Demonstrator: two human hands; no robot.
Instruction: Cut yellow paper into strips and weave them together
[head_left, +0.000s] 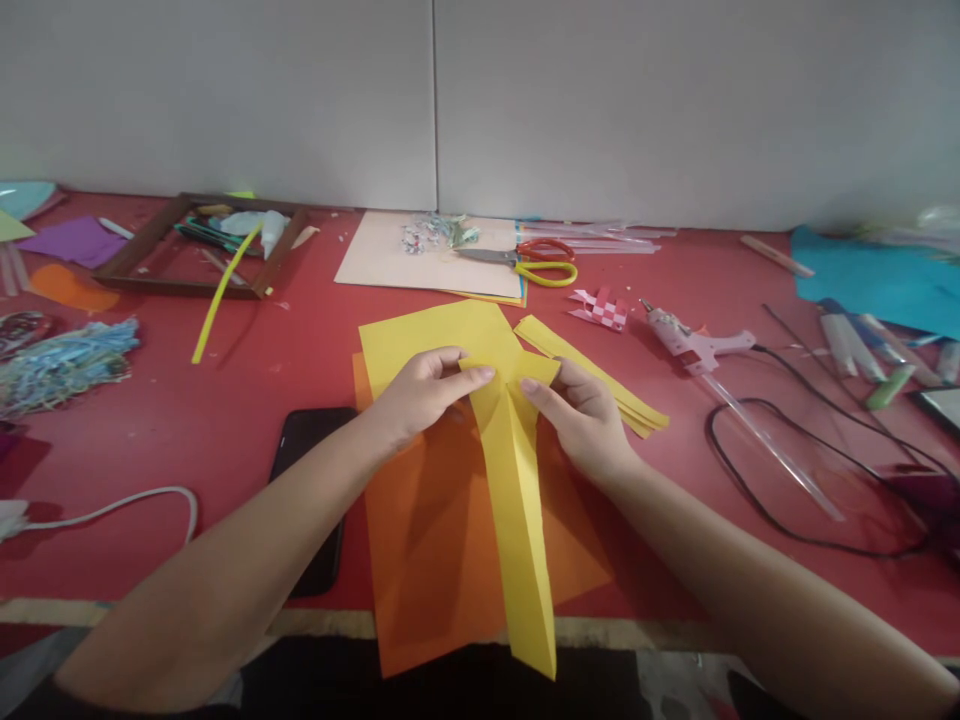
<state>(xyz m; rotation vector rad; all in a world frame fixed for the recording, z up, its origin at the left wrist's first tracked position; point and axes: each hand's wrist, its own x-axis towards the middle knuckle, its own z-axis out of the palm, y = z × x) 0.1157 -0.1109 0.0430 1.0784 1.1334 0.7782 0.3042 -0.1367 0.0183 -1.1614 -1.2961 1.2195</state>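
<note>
Both my hands pinch a long yellow paper strip [517, 520] near its far end. A lengthwise crease runs down the strip, and its near end hangs over the table edge. My left hand [427, 395] grips the left side between thumb and fingers, while my right hand [585, 415] grips the right side. Beneath them lies orange paper [435, 560], with a yellow sheet [427, 325] on its far part. Several cut yellow strips [630, 400] rest just beyond my right hand.
Scissors [517, 260] lie on pale sheets [390, 250] at the back. A glue gun [694, 345] with its black cord is on the right, near a pink checked woven piece [600, 308]. To the left are a phone [311, 440] and a brown frame [150, 280] holding small tools.
</note>
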